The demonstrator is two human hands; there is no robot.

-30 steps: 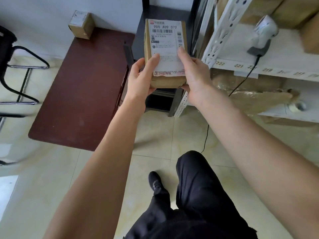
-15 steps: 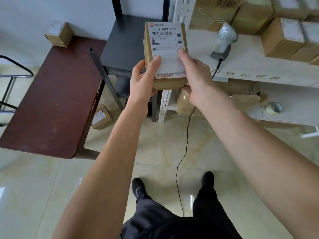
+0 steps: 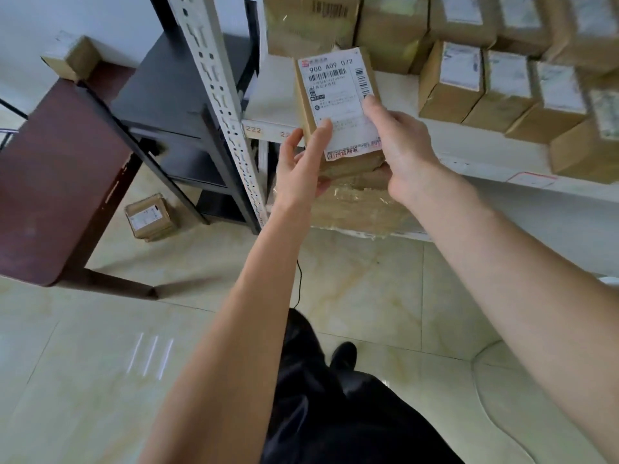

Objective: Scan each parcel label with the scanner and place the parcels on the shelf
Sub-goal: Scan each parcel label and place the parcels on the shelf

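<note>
- I hold one cardboard parcel (image 3: 338,112) up in front of the white shelf (image 3: 469,142), its printed label facing me; the top line reads 900 A09 072.
- My left hand (image 3: 301,169) grips the parcel's lower left edge, thumb lying across the label, fingers curled behind the box.
- My right hand (image 3: 398,145) pinches the lower right edge, thumb on the label, the other fingers wrapped underneath where I cannot see them.
- Compared with half a second ago, the parcel has swung from beside the shelf's perforated upright (image 3: 217,95) to directly over the shelf board, just right of the 222 slot tag (image 3: 253,130).
- The scanner that sat on the shelf in the earlier view is now out of sight, likely hidden behind the parcel and my hands; I cannot tell for certain.
- Further right on the same shelf stand rows of labelled boxes (image 3: 495,85), well apart from my parcel.
- Left of the shelf upright are a black stand (image 3: 174,92) and a dark red table (image 3: 60,169) carrying a small box (image 3: 72,56); another small parcel (image 3: 149,217) lies on the floor below.
- My judgement: the parcel is arriving at the shelf for scanning or placing, and at least two parcels remain.
</note>
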